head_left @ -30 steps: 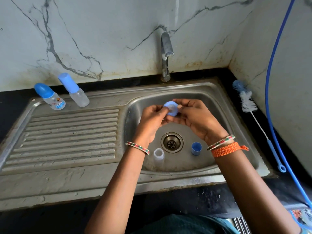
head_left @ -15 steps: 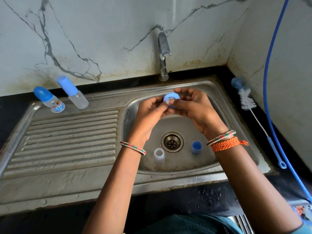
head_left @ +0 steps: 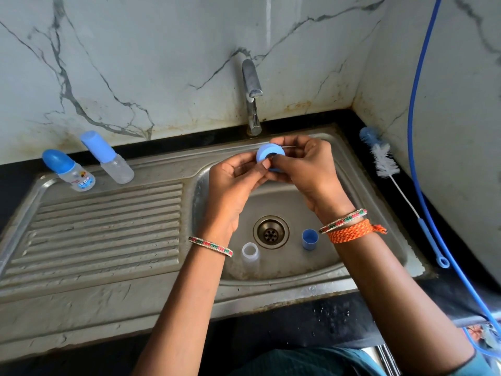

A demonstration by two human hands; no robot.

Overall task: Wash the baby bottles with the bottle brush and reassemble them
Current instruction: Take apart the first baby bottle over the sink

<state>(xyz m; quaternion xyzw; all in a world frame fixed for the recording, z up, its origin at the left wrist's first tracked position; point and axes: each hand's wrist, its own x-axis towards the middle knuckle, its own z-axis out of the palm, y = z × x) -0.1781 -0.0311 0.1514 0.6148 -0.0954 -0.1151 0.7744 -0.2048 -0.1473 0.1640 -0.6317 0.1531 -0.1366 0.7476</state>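
Both hands meet over the sink basin point(head_left: 379, 240): left hand point(head_left: 233, 185) and right hand point(head_left: 306, 169) pinch the blue collar ring point(head_left: 267, 154) between their fingertips, under the tap point(head_left: 252, 96). Two capped bottles point(head_left: 81, 175) stand far left, label unreadable; bottle brush point(head_left: 385, 164) lies right.

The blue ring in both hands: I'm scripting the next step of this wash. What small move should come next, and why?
Probably lower the blue ring and set it in the sink basin. Both the left hand and the right hand are holding it, while the bottle brush lies untouched on the counter and the open bottle waits below.
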